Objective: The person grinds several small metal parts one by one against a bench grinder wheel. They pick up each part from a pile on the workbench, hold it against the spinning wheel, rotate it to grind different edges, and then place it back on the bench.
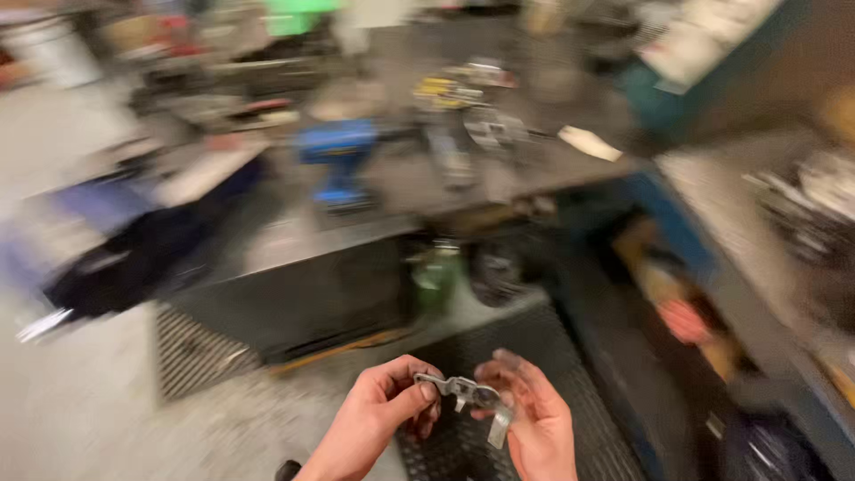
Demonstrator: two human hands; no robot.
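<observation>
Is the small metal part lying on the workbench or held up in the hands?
Held up. The small metal part is pinched between the left hand and right hand, above the floor mat, off the workbench.

A small metal part is held low in the view, between the left hand and the right hand. It is silvery grey, flat and elongated, with an uneven outline; it looks like a bracket or a linked fitting, though motion blur hides its detail. It lies roughly level, its left end pinched in the grip of the left thumb and forefinger. Its right end rests against the right fingers, and a short pale strip hangs down from that end beside the right palm. The part is off any surface, above the dark ribbed floor mat.
</observation>
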